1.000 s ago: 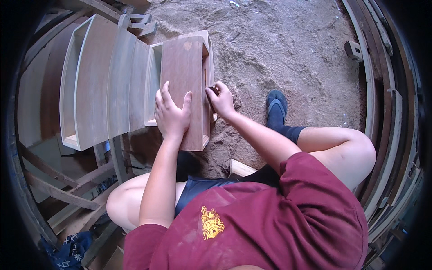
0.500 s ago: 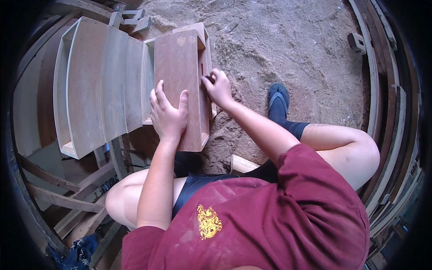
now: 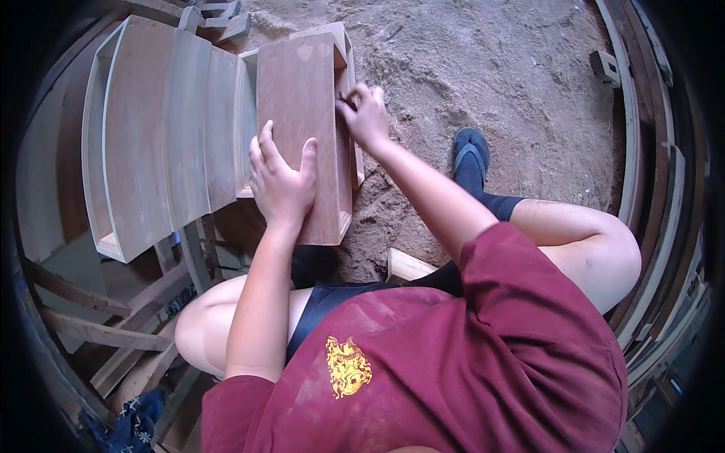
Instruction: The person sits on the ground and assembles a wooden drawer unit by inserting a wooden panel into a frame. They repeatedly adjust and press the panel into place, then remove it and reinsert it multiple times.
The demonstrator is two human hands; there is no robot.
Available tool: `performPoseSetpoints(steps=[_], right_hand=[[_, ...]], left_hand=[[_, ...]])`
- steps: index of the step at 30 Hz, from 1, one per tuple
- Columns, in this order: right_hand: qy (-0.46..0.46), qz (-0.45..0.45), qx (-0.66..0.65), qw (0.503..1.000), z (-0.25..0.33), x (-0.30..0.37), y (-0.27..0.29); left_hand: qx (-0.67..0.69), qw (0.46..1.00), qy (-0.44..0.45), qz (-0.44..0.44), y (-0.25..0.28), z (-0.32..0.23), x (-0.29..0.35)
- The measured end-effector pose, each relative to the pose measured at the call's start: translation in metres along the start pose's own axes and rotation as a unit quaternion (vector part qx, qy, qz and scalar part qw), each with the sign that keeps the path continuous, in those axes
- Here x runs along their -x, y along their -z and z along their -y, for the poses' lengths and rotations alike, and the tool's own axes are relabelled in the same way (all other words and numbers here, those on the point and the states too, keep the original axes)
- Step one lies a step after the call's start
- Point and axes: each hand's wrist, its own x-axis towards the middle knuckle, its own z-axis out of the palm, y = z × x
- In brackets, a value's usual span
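A wooden drawer-like box [image 3: 299,87] stands on its side in front of me, its open face turned to the right. My left hand [image 3: 283,180] lies against its broad brown panel with fingers and thumb spread. At the open right side, my right hand [image 3: 367,121] is closed in a pinch at the box's edge. A small dark thing shows at those fingertips, too small to name. Another pale wooden box [image 3: 343,38] stands partly hidden behind the first.
Several similar wooden boxes [image 3: 140,136] stand in a row to the left, above a rough timber frame [image 3: 106,332]. Sawdust-covered ground [image 3: 491,68] spreads to the right. Long boards [image 3: 668,196] line the right rim. A wood offcut [image 3: 408,266] lies near my legs.
My right hand has moved a little farther away along the box's open edge, still pinched. The left hand stays spread on the panel. The whole view has shifted slightly.
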Motion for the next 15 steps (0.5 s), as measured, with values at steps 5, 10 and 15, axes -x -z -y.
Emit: performPoseSetpoints(steps=[5,10,15], right_hand=[[0.006,-0.009,-0.010,1.000,-0.009,0.019,-0.003],[0.026,-0.042,-0.052,0.997,-0.007,-0.032,-0.002],[0.010,0.001,-0.037,0.999,-0.020,0.026,-0.010]], left_hand=[[-0.023,1.000,-0.002,-0.012,-0.001,-0.002,-0.001],[-0.018,1.000,-0.009,0.001,-0.001,-0.001,-0.002],[-0.023,1.000,0.001,0.000,-0.001,-0.001,0.001]])
